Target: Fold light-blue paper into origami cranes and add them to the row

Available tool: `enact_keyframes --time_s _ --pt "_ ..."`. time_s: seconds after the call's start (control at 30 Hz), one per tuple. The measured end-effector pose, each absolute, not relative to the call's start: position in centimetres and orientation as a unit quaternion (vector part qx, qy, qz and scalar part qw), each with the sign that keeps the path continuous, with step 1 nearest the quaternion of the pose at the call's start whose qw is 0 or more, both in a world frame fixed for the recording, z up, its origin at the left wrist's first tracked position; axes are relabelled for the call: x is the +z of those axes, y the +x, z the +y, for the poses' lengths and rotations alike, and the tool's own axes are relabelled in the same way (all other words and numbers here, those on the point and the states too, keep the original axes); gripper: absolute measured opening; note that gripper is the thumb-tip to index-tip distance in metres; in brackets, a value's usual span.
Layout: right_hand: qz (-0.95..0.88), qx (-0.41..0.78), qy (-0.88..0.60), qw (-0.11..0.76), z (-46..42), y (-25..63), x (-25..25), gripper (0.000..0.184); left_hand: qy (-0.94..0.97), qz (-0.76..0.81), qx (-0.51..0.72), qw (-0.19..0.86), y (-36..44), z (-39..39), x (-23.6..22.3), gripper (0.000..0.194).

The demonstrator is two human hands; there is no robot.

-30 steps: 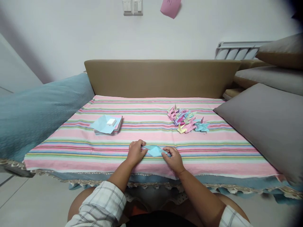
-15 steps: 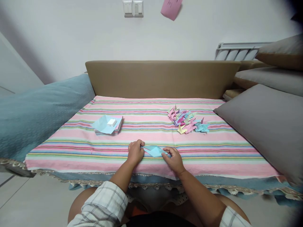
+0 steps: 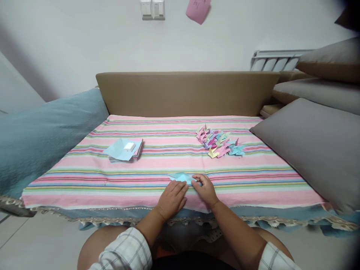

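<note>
A light blue folded paper (image 3: pixel 180 176) lies flat on the striped cloth (image 3: pixel 84 176) near its front edge. My left hand (image 3: pixel 172 198) rests flat on the cloth with its fingertips on the paper's near edge. My right hand (image 3: pixel 206 189) pinches the paper's right end with curled fingers. Most of the paper is hidden under the two hands.
A stack of coloured paper sheets (image 3: pixel 125 150) with a small white block on top lies at the left. A pile of several folded paper cranes (image 3: pixel 219 144) lies at the right. Grey cushions (image 3: pixel 315 146) flank the right side, a teal cushion (image 3: pixel 42 135) the left.
My left hand has shifted right and toward me, from the paper's left tip to its near edge, and has opened flat. My right hand has stayed at the right end.
</note>
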State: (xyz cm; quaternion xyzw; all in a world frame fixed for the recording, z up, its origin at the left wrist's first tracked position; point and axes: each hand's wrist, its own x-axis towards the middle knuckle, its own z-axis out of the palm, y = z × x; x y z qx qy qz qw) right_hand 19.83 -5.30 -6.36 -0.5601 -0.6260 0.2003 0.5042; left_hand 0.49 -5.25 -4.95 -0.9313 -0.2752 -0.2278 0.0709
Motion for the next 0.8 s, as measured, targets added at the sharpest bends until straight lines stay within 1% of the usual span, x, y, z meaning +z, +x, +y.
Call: enact_keyframes --time_s 0.13,0.27,0.43,0.57,0.8 --pt "-0.624 0.214 -0.542 0.522 -5.4 20.0 -6.3 0.024 -0.933 -0.283 -0.213 0.069 0.5 -5.0 -5.2 0.045" --pt "-0.612 0.201 -0.545 0.537 -5.3 20.0 -6.3 0.022 -0.932 -0.292 -0.207 0.057 0.6 -5.3 -4.7 0.045" --pt "-0.621 0.182 -0.565 0.513 -5.1 19.8 -6.2 0.020 -0.933 -0.296 -0.200 0.035 0.7 -5.4 -4.3 0.047" --pt "-0.620 0.165 -0.589 0.492 -5.1 19.5 -5.9 0.017 -0.930 -0.318 -0.186 0.021 1.0 -5.4 -4.0 0.054" --pt "-0.640 0.076 -0.586 0.492 -4.8 19.2 -5.7 0.012 -0.928 -0.335 -0.160 0.014 1.3 -5.5 -3.7 0.057"
